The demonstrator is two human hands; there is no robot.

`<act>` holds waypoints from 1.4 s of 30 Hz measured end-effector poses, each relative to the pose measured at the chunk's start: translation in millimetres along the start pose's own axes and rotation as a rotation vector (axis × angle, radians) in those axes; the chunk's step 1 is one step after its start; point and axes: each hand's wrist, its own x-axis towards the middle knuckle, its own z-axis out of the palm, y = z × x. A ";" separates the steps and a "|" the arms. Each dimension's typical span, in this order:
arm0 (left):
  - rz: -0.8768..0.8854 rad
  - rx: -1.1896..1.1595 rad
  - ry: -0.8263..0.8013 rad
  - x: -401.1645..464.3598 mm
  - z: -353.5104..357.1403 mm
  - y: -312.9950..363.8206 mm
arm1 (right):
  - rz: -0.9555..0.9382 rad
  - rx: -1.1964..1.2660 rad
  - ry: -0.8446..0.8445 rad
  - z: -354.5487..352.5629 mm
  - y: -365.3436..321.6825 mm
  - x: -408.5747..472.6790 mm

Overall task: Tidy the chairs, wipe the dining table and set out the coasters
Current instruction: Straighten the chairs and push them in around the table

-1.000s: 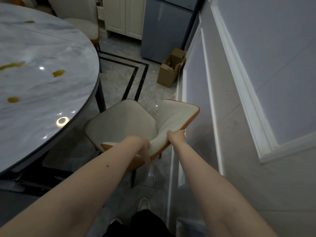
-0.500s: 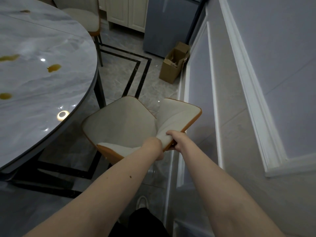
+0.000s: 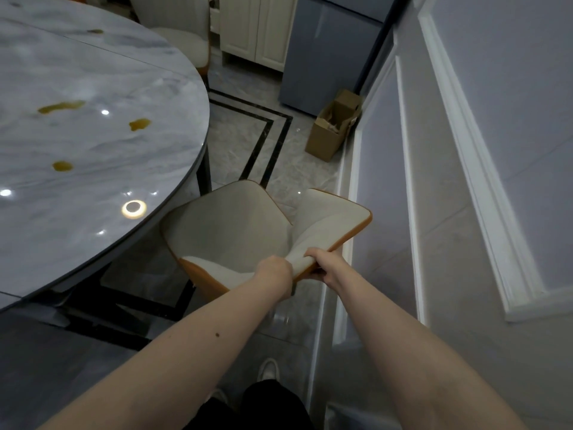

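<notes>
Beside the wall: we stand between the round marble table [image 3: 93, 72] and the panelled wall [image 3: 496, 150], looking down at a cream dining chair [image 3: 229, 225] with an orange edge.
Chair position: its seat sits just beside the table's rim, front corner near the edge, and the backrest [image 3: 328, 225] faces us, close to the wall.
Left hand: our left hand [image 3: 274, 271] is curled over the top edge of the backrest, gripping it.
Right hand: our right hand [image 3: 325, 265] is wrapped round the same top edge just beside the left, thumb on top.
Step in hand: we judge this to be the chair-tidying step, with the chair not yet tucked under the table.
Next move: we would need to push or swing the chair toward the table while keeping its far corner off the wall, which is very close.
Table state: several amber spills [image 3: 139, 124] lie on the marble, so the wiping is not yet done.
Coasters: none show in our view.
Other things: a second chair [image 3: 183, 41] stands at the far side, and an open cardboard box [image 3: 333, 131] rests on the floor against the wall.
</notes>
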 end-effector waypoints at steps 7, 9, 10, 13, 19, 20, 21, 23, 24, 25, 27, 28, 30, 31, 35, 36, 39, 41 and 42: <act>-0.028 -0.048 0.070 -11.3 2.0 -25.4 | -0.028 -0.042 -0.048 26.6 -1.1 1.7; -0.053 -0.061 0.063 -9.6 -0.8 -32.2 | -0.029 -0.060 -0.059 35.8 -5.5 6.2; -0.063 -0.066 0.060 -8.7 -1.8 -34.2 | -0.032 -0.074 -0.059 38.9 -7.3 7.8; -0.092 -0.078 0.074 -0.8 -7.4 -45.8 | -0.044 -0.116 -0.075 53.5 -19.0 18.4; -0.143 -0.076 0.124 20.2 -23.4 -54.3 | -0.053 -0.181 -0.122 68.6 -52.3 42.7; -0.145 -0.078 0.127 23.6 -25.2 -53.9 | -0.054 -0.191 -0.126 68.9 -56.7 45.6; -0.146 -0.086 0.132 27.9 -27.7 -53.5 | -0.055 -0.199 -0.129 69.0 -61.6 49.3; -0.156 -0.101 0.138 38.4 -33.9 -52.0 | -0.049 -0.227 -0.135 68.7 -72.4 58.4; -0.157 -0.104 0.138 46.2 -38.9 -50.0 | -0.047 -0.240 -0.141 67.4 -79.6 64.6; -0.155 -0.101 0.139 50.1 -41.8 -50.2 | -0.046 -0.243 -0.151 67.3 -83.0 68.4; -0.161 -0.107 0.131 61.1 -51.3 -49.1 | -0.048 -0.250 -0.168 66.2 -93.0 80.2; -0.168 -0.112 0.126 65.3 -56.3 -48.4 | -0.053 -0.258 -0.174 66.0 -97.2 85.7; -0.192 -0.125 0.111 77.1 -68.0 -44.7 | -0.061 -0.276 -0.194 64.9 -107.9 100.5; -0.200 -0.132 0.107 81.7 -73.2 -44.4 | -0.068 -0.281 -0.202 65.6 -112.7 106.2; -0.231 -0.159 0.112 99.4 -91.8 -42.6 | -0.082 -0.327 -0.240 66.4 -132.6 125.5; -0.244 -0.167 0.109 103.4 -96.2 -42.2 | -0.084 -0.341 -0.252 66.7 -137.8 130.3; -0.275 -0.193 0.102 115.3 -107.5 -41.0 | -0.098 -0.369 -0.287 67.6 -152.8 142.9; -0.281 -0.208 0.104 121.0 -111.6 -42.3 | -0.100 -0.386 -0.300 68.7 -159.8 148.5; -0.286 -0.217 0.102 123.9 -113.0 -43.0 | -0.099 -0.397 -0.303 68.8 -162.9 149.7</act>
